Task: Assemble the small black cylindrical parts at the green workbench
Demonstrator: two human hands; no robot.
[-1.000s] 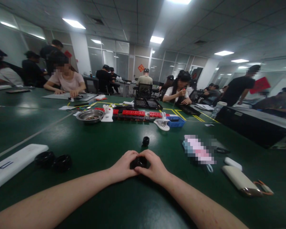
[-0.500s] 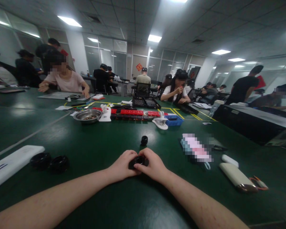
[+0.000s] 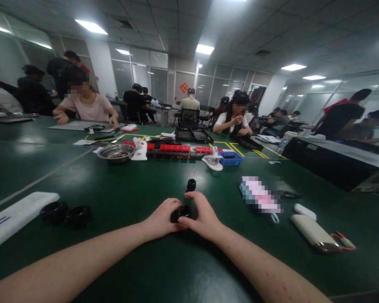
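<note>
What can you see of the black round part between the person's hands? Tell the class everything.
The black round part looks like glossy plastic, with a ring-shaped rim around an opening facing up. It sits at the green table; whether it touches is hidden. The left hand curls around its left side; the right hand's thumb overlaps its near edge, forefinger apart.
</note>
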